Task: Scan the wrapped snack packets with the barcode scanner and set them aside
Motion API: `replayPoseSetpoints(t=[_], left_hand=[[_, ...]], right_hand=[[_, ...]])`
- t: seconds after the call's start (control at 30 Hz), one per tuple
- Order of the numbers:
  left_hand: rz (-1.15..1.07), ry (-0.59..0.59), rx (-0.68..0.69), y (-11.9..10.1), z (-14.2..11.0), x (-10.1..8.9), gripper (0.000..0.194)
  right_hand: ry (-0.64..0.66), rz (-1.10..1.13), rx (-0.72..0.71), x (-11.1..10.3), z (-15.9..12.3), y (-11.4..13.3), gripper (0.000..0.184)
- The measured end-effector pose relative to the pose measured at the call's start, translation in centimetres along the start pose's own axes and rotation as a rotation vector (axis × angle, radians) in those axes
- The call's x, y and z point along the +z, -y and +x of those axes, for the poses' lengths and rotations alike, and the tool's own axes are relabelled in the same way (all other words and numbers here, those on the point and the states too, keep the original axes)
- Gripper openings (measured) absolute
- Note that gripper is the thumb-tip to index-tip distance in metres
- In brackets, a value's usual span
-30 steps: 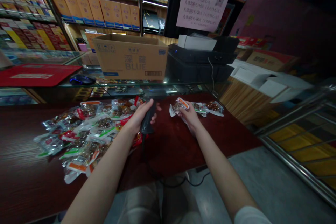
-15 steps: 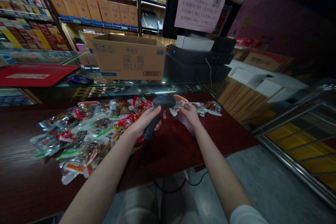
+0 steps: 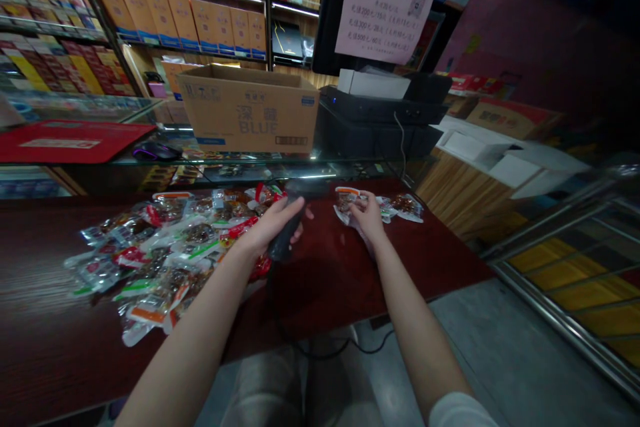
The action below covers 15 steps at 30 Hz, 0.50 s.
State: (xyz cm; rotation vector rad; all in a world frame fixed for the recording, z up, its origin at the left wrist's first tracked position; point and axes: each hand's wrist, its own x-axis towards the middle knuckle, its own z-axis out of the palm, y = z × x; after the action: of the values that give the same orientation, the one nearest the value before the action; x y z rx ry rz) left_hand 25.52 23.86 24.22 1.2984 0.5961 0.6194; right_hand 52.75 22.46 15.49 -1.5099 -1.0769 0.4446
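A clear-plastic snack packet is sitting pinched in the right hand over the counter, beside a few separate packets. Apart from it, the left hand is gripping a barcode scanner. Work seems early: a larger heap of packets is lying leftward.

Shiny, crinkled clear-plastic packets

The scanner is all black, the table a dark reddish brown. Packets are clear with red, green and orange bits, and the mat is red with a pale stripe.
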Motion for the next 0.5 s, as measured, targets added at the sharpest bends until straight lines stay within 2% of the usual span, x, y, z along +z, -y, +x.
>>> replayPoseSetpoints(t=[0.13,0.23,0.3,0.37,0.43,0.5], left_hand=[[0.006,-0.158,0.040,-1.6,-0.4,-2.4,0.043],[0.053,-0.291,0.037,-2.7,-0.8,-4.6,0.034],[0.142,-0.360,0.038,-3.3,-1.2,-6.2,0.032],[0.266,-0.419,0.068,-3.5,-1.6,-7.8,0.032],[0.386,-0.455,0.097,-3.5,-2.0,-9.2,0.034],[0.459,-0.466,0.108,-3.1,-2.2,-10.2,0.036]], right_hand=[[-0.127,-0.499,-0.052,-1.5,-0.2,-0.3,0.043],[-0.210,-0.746,-0.116,-2.1,-0.7,0.0,0.055],[-0.264,-0.798,-0.139,-2.1,-1.0,0.2,0.063],[-0.265,-0.785,-0.166,-1.6,-1.3,0.4,0.061],[-0.199,-0.725,-0.217,-0.4,-1.7,0.7,0.054],[-0.074,-0.637,-0.275,1.3,-2.1,1.2,0.049]])
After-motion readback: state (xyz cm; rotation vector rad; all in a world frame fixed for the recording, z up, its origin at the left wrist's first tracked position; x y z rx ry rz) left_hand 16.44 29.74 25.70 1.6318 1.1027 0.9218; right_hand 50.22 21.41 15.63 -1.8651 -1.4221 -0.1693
